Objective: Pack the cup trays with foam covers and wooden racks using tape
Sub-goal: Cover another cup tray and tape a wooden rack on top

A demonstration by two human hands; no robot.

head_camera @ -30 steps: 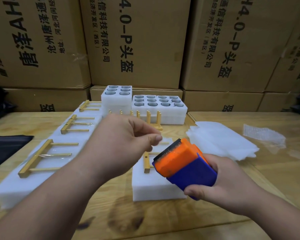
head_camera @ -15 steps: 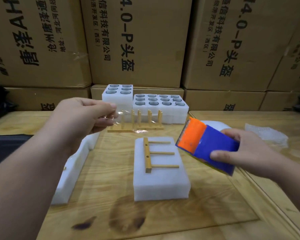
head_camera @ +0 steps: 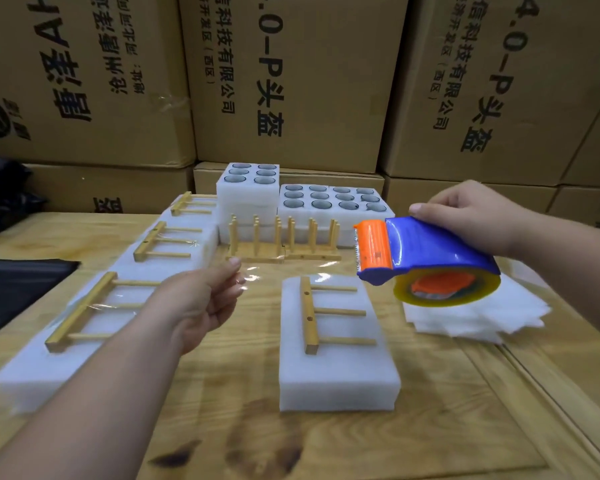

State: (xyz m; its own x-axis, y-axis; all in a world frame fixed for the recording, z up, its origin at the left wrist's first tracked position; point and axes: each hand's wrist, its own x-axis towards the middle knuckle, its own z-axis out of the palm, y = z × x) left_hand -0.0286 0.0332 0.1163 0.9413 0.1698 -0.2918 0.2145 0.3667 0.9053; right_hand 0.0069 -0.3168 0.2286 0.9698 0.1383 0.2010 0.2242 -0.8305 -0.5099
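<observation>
Three packs (head_camera: 94, 306) along the left of the frame look taped already. At centre, one foam-covered tray (head_camera: 336, 344) with its wooden rack (head_camera: 312, 315) awaits tape (head_camera: 291, 275), which your left hand (head_camera: 201, 303) pinches and stretches above it while your right hand (head_camera: 471, 216) grips the dispenser (head_camera: 426, 265). Uncovered cup trays (head_camera: 333, 202) remain at upper centre.

The right hand (head_camera: 465, 216) covers the back of the tape dispenser (head_camera: 426, 258), whose roll hides part of the foam sheets (head_camera: 471, 317). The left forearm overlaps the near foam blocks (head_camera: 32, 368), which are motion-blurred. The cardboard boxes (head_camera: 291, 81) are cropped at the top edge.
</observation>
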